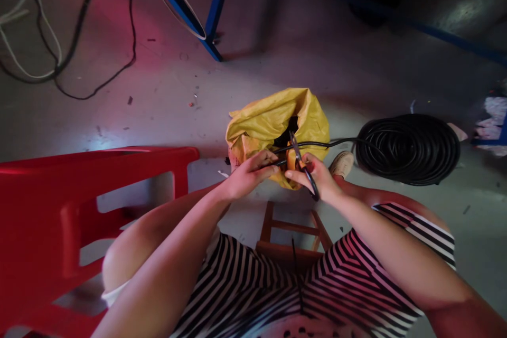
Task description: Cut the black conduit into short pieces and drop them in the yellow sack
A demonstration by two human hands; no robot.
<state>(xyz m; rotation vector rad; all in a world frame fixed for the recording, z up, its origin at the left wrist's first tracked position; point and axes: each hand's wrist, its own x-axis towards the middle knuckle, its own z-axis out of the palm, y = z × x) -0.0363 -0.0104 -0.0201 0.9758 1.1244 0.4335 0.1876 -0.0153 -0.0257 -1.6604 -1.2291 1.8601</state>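
My left hand [253, 171] is closed round a piece of black cable [279, 162] above a yellow bag [261, 121]. Beside it, my right hand [317, 177] grips scissors [295, 148] with dark handles, their blades pointing up and away from me over the bag's dark opening. The cable passes close to the blades; whether they touch it cannot be made out. From there a black length runs right to a large black coil [407, 149] on the floor. The bag stands open between my feet, its contents mostly hidden in shadow.
A red plastic stool [35, 222] is at the left. Part of a small wooden stool [295, 228] shows between my legs. Blue metal frame legs [217, 5] cross the top. Loose cables [133, 37] lie on the floor at upper left, and a blue rack edge stands far right.
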